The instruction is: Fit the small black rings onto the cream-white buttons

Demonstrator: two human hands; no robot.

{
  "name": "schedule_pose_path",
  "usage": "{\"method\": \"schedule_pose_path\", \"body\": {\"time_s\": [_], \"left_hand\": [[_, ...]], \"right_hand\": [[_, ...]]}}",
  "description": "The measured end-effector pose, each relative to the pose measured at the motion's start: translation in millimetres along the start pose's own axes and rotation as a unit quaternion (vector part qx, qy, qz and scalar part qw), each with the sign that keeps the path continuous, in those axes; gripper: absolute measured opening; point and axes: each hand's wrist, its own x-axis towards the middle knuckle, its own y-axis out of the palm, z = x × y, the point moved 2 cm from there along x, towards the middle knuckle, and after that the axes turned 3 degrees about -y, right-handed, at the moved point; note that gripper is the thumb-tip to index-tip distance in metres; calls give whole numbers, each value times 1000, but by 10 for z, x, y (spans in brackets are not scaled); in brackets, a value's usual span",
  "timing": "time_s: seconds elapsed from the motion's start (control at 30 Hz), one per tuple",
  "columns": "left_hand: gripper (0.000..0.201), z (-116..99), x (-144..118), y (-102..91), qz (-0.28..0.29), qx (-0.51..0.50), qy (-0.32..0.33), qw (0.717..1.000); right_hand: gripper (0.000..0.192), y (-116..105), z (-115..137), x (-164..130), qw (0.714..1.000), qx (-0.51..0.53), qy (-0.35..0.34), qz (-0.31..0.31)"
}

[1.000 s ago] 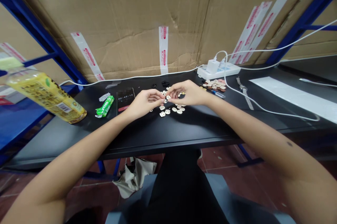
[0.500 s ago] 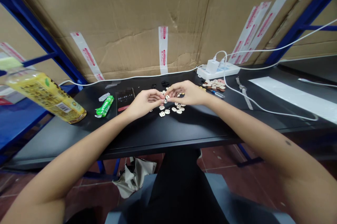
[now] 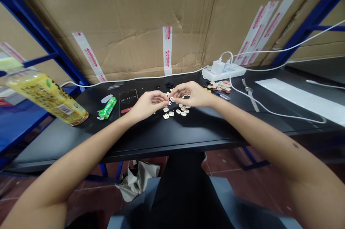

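Note:
My left hand (image 3: 147,104) and my right hand (image 3: 191,94) meet fingertip to fingertip over a scatter of small white oval pieces (image 3: 178,111) on the black table (image 3: 161,135). Both hands pinch a small white piece (image 3: 169,100) between them, just above the scatter. The exact grip is too small to make out. A few small black pieces (image 3: 169,85) lie just beyond the hands.
A yellow drink bottle (image 3: 45,96) stands at the left. A green gum pack (image 3: 107,108) and a phone (image 3: 128,101) showing a timer lie left of my hands. At the back right are a pile of brownish pieces (image 3: 220,86), a white power strip (image 3: 223,71) with cables, and a wristwatch (image 3: 249,92).

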Motion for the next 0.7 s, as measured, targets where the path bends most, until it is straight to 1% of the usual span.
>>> {"method": "schedule_pose_path", "body": {"time_s": [0.27, 0.43, 0.7], "left_hand": [[31, 4, 3, 6, -1, -8, 0, 1000], [30, -20, -13, 13, -5, 3, -2, 1000], [30, -21, -1, 2, -13, -5, 3, 1000]], "right_hand": [[22, 12, -6, -7, 1000, 14, 12, 16], [25, -27, -13, 0, 999, 27, 22, -5], [25, -19, -16, 6, 997, 60, 42, 18]]}}
